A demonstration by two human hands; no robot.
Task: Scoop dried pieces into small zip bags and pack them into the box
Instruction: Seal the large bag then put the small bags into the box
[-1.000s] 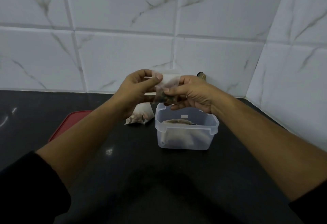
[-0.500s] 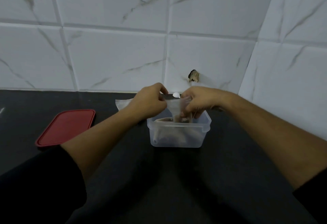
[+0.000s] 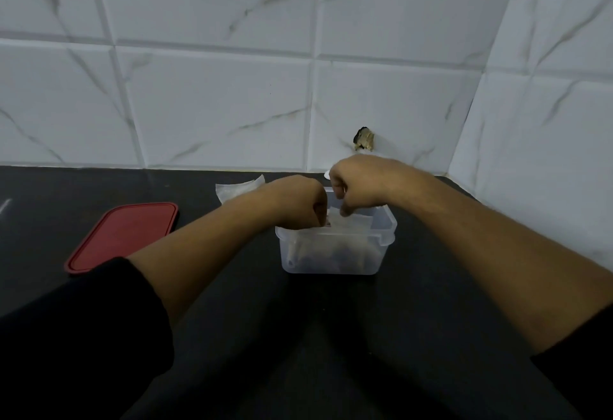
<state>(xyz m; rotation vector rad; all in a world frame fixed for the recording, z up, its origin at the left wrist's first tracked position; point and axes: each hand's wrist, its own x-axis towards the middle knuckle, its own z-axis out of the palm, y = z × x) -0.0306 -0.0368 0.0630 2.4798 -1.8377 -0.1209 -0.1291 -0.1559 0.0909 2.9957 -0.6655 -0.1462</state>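
A clear plastic box stands on the black counter, with filled zip bags showing through its walls. Both hands reach into its open top. My left hand has its fingers curled down inside the box at the left, on a small zip bag that lies on top of the others. My right hand hovers over the back rim, fingers curled, pinching the same bag's upper edge. Exact finger contact is partly hidden by the knuckles.
A red lid lies flat on the counter to the left. Behind my left wrist lies another pale bag. A white tiled wall closes the back and right, with a broken hole in a tile.
Both hands have come down from chest height with the small bag and pushed it into the box. The view has shifted, so the red lid shows fully.
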